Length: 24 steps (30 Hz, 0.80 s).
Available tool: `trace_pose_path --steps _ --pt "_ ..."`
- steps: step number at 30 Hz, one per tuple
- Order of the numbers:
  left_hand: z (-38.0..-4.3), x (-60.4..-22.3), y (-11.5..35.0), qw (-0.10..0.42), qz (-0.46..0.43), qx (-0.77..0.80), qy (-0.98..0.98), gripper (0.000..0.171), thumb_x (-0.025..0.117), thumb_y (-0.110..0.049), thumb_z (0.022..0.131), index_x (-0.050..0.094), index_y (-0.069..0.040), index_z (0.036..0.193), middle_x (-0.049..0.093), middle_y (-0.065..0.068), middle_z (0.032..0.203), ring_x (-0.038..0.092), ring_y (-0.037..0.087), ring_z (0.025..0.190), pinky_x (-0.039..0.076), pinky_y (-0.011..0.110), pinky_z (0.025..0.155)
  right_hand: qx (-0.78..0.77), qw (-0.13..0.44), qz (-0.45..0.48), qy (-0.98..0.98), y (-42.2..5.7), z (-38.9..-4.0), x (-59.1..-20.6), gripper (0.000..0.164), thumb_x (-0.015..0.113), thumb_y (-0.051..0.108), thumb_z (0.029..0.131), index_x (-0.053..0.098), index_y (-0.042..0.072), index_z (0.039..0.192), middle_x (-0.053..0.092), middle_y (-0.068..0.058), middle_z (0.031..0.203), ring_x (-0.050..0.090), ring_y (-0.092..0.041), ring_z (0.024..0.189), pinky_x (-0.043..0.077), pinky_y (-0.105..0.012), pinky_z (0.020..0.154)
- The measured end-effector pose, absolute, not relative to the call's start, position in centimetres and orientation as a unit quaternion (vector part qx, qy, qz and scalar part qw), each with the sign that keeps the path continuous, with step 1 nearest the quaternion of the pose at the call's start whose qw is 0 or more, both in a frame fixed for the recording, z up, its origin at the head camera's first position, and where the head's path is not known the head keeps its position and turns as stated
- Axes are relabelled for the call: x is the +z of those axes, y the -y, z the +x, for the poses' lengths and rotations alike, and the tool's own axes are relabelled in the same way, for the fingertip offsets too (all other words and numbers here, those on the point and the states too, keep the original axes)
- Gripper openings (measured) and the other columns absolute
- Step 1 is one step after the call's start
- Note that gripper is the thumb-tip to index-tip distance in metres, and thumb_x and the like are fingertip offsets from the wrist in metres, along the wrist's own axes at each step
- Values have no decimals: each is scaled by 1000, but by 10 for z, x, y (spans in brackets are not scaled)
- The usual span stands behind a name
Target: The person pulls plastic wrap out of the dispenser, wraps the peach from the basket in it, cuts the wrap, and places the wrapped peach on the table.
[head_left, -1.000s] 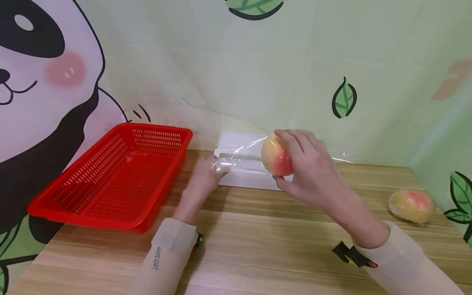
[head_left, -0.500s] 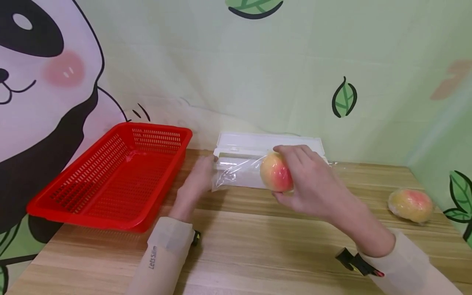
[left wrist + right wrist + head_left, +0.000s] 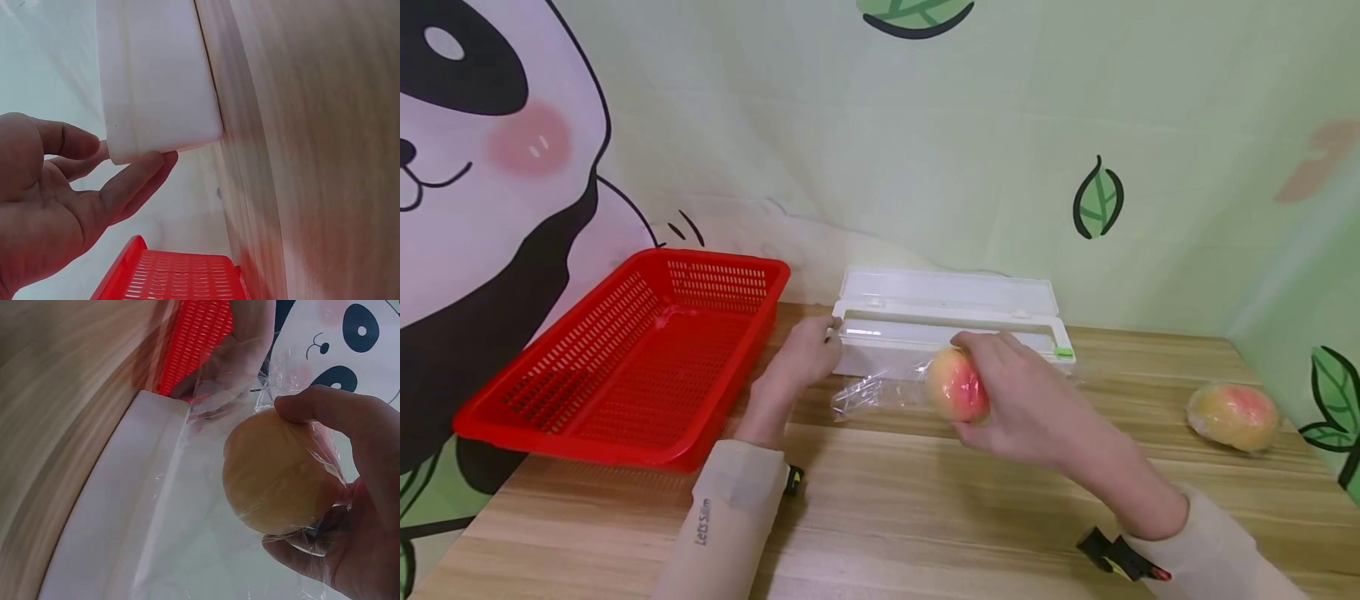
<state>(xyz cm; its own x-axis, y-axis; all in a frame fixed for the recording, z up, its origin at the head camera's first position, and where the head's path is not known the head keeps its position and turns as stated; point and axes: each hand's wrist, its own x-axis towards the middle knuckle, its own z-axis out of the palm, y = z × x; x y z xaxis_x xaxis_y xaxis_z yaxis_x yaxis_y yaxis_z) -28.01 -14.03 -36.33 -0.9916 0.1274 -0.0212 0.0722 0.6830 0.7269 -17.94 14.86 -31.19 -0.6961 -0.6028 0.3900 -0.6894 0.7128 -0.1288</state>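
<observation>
My right hand [image 3: 1026,400] grips a peach [image 3: 953,385], yellow with a red blush, in front of a white cling film dispenser [image 3: 947,290]. Clear cling film [image 3: 876,393] trails leftward from the fruit, and in the right wrist view the film [image 3: 187,519] clings around the peach [image 3: 281,475]. At the dispenser's left end is my left hand [image 3: 805,354]. The left wrist view shows its fingers [image 3: 134,181] touching the end of the white box [image 3: 159,81]. The dispenser's lid stands raised, with a roll visible inside. My right palm is partly hidden behind the peach.
A red plastic basket [image 3: 700,429] stands on the left of the wooden table [image 3: 925,517]. Another film-wrapped peach [image 3: 1234,417] lies at the far right. Behind the dispenser rises a wall covering [image 3: 910,167] printed with leaves and a panda.
My right hand has lowered the peach toward me, and the film has come down in front of the dispenser. My left hand has let go of the film and now touches the dispenser's end.
</observation>
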Motion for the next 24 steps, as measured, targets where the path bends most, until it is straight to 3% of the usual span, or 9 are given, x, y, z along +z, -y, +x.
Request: trace_pose_path --steps 5,12,19,24 --pt "-279 -364 140 25 56 395 -917 48 46 -14 105 45 4 151 59 20 106 56 31 83 49 33 65 144 134 348 917 -147 -182 -324 79 91 31 71 53 -3 131 63 -12 116 61 -25 103 57 -39 85" --pt "-280 -364 138 0 70 386 -920 48 47 -10 103 48 7 147 58 22 129 57 32 97 49 33 69 160 93 345 920 -147 -188 -342 76 91 31 73 52 0 131 62 -8 115 61 -22 103 56 -39 89" --pt "-279 -365 137 5 62 390 -919 47 49 -12 104 49 5 147 59 21 120 56 30 82 47 32 60 176 65 341 921 -147 -194 -356 75 90 28 75 52 1 134 58 -10 123 60 -23 107 54 -41 93" --pt "-280 -365 137 -4 69 388 -919 46 48 -10 102 51 7 145 59 22 122 54 29 80 45 32 60 188 75 341 918 -147 -202 -365 71 89 27 75 54 3 131 50 -18 129 61 -28 101 57 -42 86"
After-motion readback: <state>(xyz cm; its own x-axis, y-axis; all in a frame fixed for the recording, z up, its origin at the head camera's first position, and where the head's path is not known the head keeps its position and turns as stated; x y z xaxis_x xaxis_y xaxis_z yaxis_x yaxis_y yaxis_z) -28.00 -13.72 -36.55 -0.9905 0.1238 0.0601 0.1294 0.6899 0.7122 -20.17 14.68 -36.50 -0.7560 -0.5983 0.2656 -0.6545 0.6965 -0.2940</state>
